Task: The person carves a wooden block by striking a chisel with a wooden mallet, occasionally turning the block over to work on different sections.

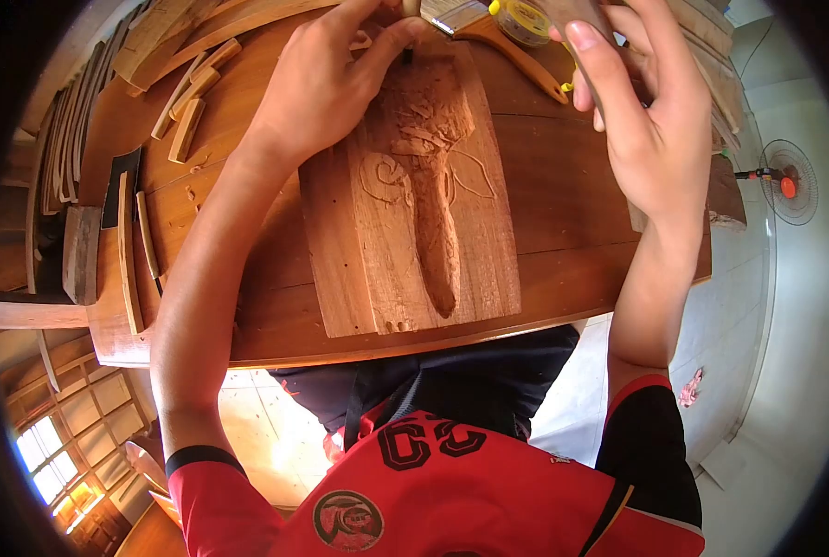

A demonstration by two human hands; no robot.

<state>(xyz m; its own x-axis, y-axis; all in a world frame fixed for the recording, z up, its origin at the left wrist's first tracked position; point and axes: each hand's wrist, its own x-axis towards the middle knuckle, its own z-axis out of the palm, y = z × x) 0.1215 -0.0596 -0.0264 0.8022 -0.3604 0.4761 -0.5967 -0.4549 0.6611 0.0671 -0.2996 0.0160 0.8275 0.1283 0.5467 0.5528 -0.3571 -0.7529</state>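
A carved wooden block (484,213) lies on the wooden table, with a long hollow, loose chips and curled carved lines on its face. At its top end my left hand (326,88) is closed on the handle of a chisel (411,9), whose dark blade points down at the hollow; its upper part is cut off by the frame edge. My right hand (651,111) is raised to the right of the block, its fingers wrapped round a dark wooden tool (577,20), only partly visible.
Beyond the block lie a brush (498,42) and a yellow tape measure (524,19). Small wood strips (187,130) and a long strip (128,255) are at the left, near stacked boards (62,139). More wood is stacked at the right; a fan (788,186) is farther off.
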